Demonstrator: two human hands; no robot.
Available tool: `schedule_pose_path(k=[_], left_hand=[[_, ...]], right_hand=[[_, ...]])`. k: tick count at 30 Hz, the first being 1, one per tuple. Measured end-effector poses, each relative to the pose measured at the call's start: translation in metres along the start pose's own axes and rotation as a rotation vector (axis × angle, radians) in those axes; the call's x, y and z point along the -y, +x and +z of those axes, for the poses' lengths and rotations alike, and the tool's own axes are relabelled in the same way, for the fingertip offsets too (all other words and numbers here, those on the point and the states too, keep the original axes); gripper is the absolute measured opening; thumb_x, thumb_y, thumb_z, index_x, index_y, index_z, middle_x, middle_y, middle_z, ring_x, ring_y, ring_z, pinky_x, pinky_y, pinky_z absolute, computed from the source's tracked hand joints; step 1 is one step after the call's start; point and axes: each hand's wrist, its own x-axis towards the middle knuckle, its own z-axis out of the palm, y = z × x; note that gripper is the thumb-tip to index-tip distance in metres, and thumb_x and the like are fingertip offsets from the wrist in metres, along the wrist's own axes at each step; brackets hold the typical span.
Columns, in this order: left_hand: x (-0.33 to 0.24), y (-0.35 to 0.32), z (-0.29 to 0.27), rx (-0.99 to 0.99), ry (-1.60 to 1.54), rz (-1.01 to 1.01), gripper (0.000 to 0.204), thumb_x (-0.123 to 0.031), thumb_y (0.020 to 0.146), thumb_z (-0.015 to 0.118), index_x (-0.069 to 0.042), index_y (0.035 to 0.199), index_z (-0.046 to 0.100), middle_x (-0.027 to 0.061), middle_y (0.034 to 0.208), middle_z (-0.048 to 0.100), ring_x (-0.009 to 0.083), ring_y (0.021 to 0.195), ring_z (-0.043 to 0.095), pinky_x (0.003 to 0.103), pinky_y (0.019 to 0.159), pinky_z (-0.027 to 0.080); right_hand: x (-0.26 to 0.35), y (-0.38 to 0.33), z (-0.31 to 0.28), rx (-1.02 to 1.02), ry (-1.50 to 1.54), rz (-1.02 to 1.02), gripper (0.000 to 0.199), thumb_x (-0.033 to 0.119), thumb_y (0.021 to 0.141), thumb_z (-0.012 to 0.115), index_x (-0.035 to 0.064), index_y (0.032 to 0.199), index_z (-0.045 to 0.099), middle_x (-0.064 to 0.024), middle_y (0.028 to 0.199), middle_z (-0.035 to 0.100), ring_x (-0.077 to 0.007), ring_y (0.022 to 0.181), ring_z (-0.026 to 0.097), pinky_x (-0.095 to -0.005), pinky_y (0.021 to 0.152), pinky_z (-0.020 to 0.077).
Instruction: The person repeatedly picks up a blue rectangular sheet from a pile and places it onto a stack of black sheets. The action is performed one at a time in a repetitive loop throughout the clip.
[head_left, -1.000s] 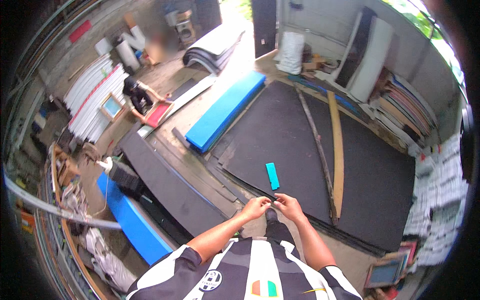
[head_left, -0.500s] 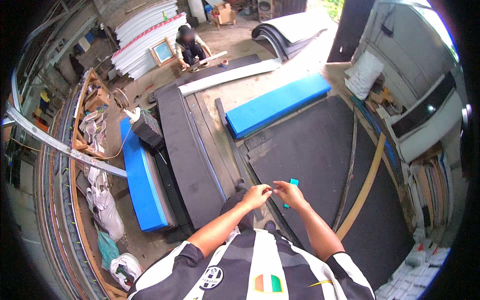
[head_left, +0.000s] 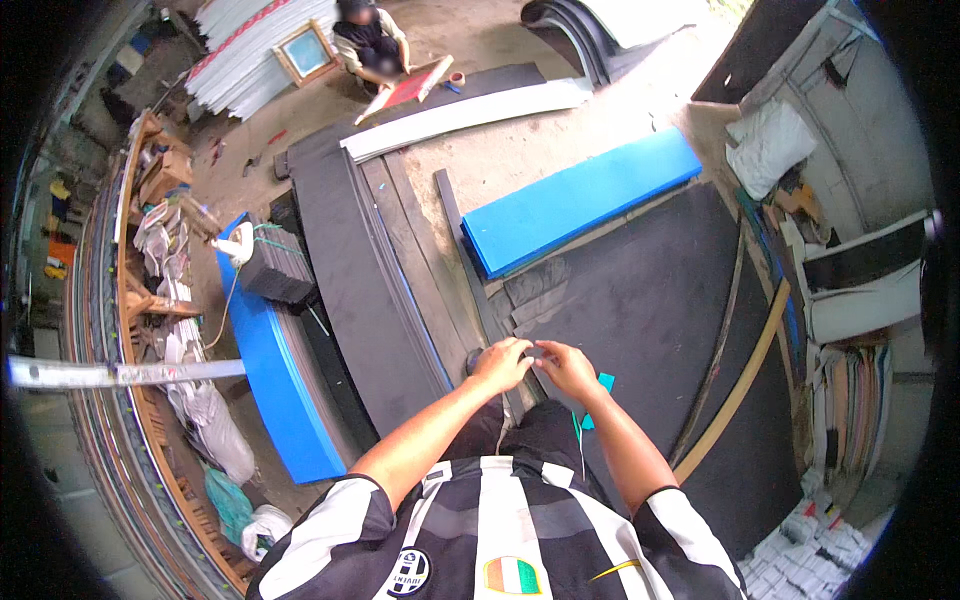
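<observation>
Over the black sheet (head_left: 650, 300), left hand (head_left: 502, 362) and right hand (head_left: 566, 368) meet, fingers pinched; whether they grip the teal cutter (head_left: 598, 392) below is unclear. No cut shows yet.

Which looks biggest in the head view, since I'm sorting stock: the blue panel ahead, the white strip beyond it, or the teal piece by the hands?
1. blue panel
2. white strip, alike in length but narrower and farther off, so unsure
3. teal piece, partly hidden by the right hand
</observation>
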Motion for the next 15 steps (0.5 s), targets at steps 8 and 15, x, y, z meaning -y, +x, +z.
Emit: schedule_pose_path(k=[8,15], left_hand=[[0.062,0.109,-0.029,0.13,0.13,-0.144,0.044,-0.029,0.092,0.069,-0.011,0.131,0.062,0.0122,0.132,0.062,0.0341,0.125,0.058,0.047,0.102,0.05],[0.176,0.191,-0.004,0.172,0.2,-0.233,0.041,-0.027,0.092,0.069,-0.01,0.128,0.062,0.0139,0.128,0.061,0.0342,0.122,0.058,0.048,0.103,0.048]], right_hand=[[-0.005,0.131,0.006,0.027,-0.166,-0.029,0.052,0.03,0.085,0.077,0.0153,0.133,0.064,-0.0123,0.122,0.07,-0.0315,0.106,0.069,-0.0434,0.09,0.0556],[-0.083,0.276,0.065,0.222,-0.41,-0.073,0.067,0.028,0.078,0.082,0.0188,0.14,0.056,-0.0122,0.126,0.063,-0.0332,0.12,0.06,-0.0451,0.096,0.0523]])
